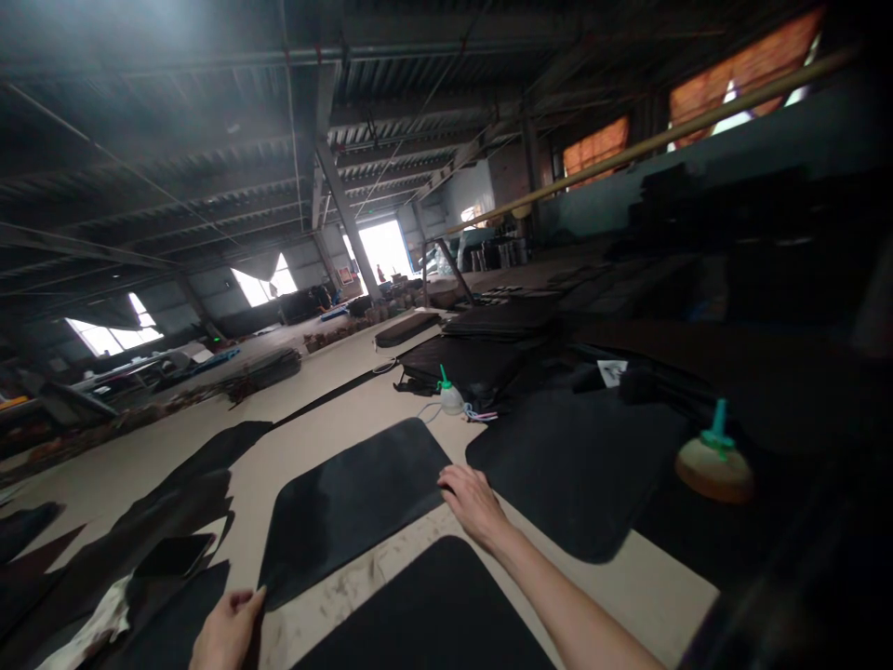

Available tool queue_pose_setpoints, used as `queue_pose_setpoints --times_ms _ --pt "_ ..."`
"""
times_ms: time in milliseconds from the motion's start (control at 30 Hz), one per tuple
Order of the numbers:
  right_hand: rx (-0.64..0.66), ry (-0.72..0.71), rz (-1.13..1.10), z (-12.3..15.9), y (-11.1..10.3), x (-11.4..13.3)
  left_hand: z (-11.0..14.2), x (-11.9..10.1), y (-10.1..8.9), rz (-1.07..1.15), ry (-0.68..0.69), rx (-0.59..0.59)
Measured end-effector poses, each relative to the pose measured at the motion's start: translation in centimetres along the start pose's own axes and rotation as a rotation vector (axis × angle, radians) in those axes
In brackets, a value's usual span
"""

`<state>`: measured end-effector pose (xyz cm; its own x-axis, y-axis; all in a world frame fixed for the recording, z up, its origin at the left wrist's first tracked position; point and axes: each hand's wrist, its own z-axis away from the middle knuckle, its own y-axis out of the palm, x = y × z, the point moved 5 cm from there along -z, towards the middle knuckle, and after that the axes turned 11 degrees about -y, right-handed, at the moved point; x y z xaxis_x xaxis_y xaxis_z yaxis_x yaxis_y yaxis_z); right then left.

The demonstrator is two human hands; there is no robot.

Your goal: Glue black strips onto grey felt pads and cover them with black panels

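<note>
A flat black panel with rounded corners (355, 502) lies on the pale tabletop in front of me. My left hand (227, 628) pinches its near left corner between thumb and fingers. At the panel's right end, my right hand (471, 502) has its fingers curled over the edge; the thumb is hard to make out. Closer to me is a second black panel (425, 619), partly cut off by the bottom of the view. To the right of my right hand rests another dark rounded panel (579, 465).
A white squeeze bottle with a green nozzle (451, 398) stands beyond the panel, beside thin cords. Another nozzled bottle (715, 465) holds brownish contents at right. Dark sheets (174, 493), a phone (174, 556) and a whitish glove-like cloth (94, 623) lie at left. Black pieces (467, 363) are stacked farther back.
</note>
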<state>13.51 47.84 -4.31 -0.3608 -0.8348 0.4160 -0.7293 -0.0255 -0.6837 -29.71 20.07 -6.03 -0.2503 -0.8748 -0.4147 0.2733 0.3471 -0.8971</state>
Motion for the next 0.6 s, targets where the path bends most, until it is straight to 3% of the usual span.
queue_pose_setpoints --times_ms 367,600 --pt "0.002 0.003 -0.006 0.0 -0.2 0.1 -1.9 1.4 0.6 0.050 0.006 0.009" --pt "-0.003 0.019 -0.013 0.0 -0.1 0.0 -0.1 0.6 -0.3 0.139 0.007 -0.046"
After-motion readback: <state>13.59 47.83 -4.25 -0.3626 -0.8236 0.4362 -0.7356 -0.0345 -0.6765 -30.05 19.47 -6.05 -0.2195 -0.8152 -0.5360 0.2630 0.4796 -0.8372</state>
